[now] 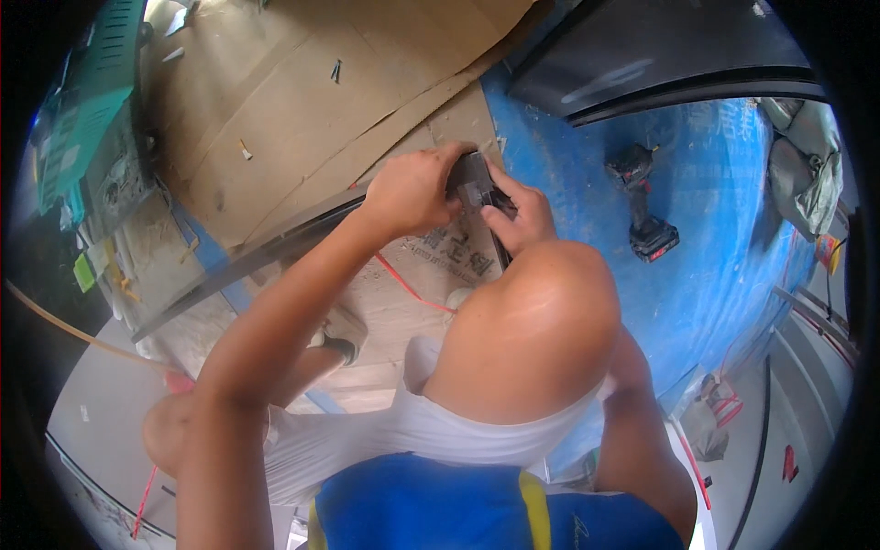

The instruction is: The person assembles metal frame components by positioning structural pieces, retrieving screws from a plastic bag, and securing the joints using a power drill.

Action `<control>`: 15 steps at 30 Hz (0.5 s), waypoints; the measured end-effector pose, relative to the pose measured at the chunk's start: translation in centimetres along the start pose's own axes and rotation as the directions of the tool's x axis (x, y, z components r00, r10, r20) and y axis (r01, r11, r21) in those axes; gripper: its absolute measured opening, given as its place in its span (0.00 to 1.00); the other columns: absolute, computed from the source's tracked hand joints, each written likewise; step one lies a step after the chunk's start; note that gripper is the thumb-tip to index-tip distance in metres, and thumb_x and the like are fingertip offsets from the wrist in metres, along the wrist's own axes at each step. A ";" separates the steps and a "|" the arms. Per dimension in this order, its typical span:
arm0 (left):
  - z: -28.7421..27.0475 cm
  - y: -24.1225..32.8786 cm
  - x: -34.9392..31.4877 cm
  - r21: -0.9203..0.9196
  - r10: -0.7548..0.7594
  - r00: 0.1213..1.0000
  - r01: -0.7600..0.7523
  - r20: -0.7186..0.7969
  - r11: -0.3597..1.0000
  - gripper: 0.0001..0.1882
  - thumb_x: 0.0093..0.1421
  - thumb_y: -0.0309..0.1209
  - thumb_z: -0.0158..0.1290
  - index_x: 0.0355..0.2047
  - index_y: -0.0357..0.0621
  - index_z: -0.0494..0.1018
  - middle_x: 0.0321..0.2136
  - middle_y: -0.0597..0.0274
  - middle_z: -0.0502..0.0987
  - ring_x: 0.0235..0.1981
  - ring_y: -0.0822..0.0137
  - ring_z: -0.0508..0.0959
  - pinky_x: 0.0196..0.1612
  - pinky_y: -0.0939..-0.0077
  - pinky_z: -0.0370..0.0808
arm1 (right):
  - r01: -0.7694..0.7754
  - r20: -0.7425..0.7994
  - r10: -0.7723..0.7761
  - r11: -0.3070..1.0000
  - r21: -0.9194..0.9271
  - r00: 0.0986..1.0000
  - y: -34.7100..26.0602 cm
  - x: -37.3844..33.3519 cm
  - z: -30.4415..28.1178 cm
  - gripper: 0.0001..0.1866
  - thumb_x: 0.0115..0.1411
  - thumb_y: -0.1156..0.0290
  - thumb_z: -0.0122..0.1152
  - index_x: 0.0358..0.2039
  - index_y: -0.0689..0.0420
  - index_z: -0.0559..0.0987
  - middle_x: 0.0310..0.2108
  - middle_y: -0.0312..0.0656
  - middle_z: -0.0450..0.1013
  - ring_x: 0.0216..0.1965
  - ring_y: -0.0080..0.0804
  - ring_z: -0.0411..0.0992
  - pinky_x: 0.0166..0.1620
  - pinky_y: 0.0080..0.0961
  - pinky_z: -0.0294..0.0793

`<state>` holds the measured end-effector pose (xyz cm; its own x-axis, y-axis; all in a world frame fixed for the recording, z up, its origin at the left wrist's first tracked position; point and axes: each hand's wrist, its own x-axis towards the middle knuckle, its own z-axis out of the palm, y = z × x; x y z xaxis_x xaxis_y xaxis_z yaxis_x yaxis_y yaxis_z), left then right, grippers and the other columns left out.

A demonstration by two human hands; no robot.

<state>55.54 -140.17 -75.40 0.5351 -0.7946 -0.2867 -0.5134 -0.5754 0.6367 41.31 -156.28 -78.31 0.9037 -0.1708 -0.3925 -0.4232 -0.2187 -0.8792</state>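
Two dark metal strips meet in a corner of a frame (471, 176) in front of my raised knee. One strip (298, 227) runs off to the lower left under my left forearm; the other drops toward the knee and passes out of sight behind it. My left hand (414, 191) is closed round the corner from the left, its thumb against the inner side. From the right, my right hand (522, 213) grips the same corner, fingers on the outer edge and thumb near the joint. A small pale patch shows on the metal between the two thumbs.
Cardboard (302, 101) covers the floor ahead, with a few screws (336, 71) on it. A cordless drill (642, 203) lies on blue floor sheeting (706, 293) at the right. Further back right is a dark panel (669, 60). A green plastic crate (96, 110) stands far left.
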 end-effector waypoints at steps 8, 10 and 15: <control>0.8 1.5 0.5 -0.053 -0.168 0.982 0.164 -0.088 0.985 0.22 0.61 0.56 0.56 0.39 0.51 0.80 0.28 0.50 0.81 0.31 0.47 0.81 0.32 0.54 0.77 | -0.190 0.173 0.128 0.889 0.416 0.977 1.6 0.7 -2.8 0.27 0.63 0.71 0.49 0.63 0.63 0.71 0.55 0.41 0.75 0.51 0.30 0.74 0.55 0.27 0.71; 1.0 1.2 0.4 -0.083 -0.119 0.977 0.106 -0.176 0.991 0.20 0.59 0.53 0.59 0.38 0.52 0.81 0.27 0.53 0.82 0.30 0.49 0.81 0.32 0.57 0.77 | -0.328 0.290 0.217 0.844 0.423 0.932 1.8 1.8 -3.9 0.25 0.65 0.69 0.50 0.61 0.62 0.74 0.54 0.40 0.76 0.52 0.26 0.73 0.51 0.25 0.73; 0.5 1.0 -0.1 -0.220 -0.173 0.965 0.129 -0.196 0.967 0.19 0.56 0.51 0.63 0.39 0.53 0.82 0.27 0.56 0.82 0.29 0.51 0.81 0.32 0.60 0.77 | -0.430 0.537 0.301 0.893 0.131 0.788 0.4 8.2 -7.3 0.18 0.64 0.66 0.59 0.51 0.61 0.80 0.40 0.45 0.81 0.41 0.33 0.81 0.41 0.28 0.82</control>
<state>54.66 -140.77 -75.13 0.7368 -0.6293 -0.2470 -0.2796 -0.6164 0.7361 48.08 -164.81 -79.86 0.6195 0.3157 -0.7187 -0.7582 0.0037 -0.6520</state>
